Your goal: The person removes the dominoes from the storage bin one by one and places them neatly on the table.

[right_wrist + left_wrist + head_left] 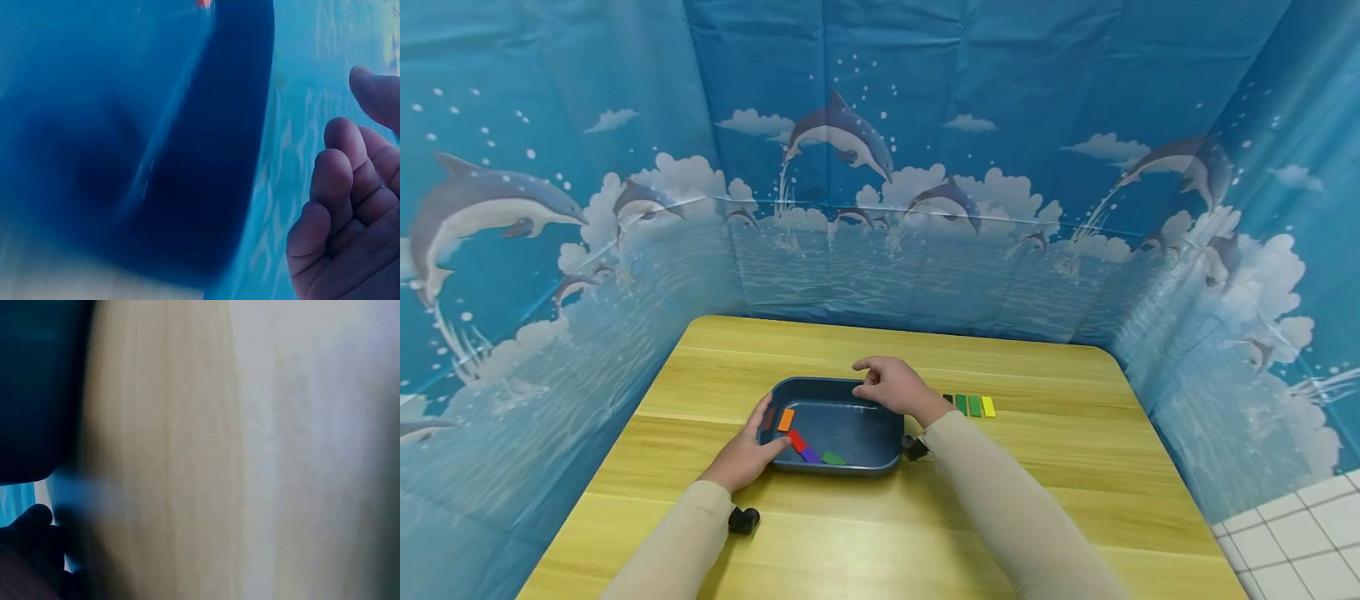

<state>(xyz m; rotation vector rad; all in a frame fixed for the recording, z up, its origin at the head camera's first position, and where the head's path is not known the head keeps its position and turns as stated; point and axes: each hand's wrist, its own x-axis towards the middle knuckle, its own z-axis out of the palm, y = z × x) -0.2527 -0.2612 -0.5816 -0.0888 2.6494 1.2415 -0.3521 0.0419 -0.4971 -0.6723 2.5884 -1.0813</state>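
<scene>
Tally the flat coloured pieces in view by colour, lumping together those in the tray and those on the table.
Green pieces: 3
Yellow piece: 1
Near-black piece, partly hidden: 1
Brown piece: 1
Orange piece: 1
Red piece: 1
Purple piece: 1
Total: 9

We see a dark blue tray, its blocks coloured brown, orange, red, purple and green, and a row of blocks in black, green and yellow. We find yellow wood grain on the table, cream sleeves, white tiles, and a blue curtain patterned with grey-and-white dolphins and pale clouds.
</scene>
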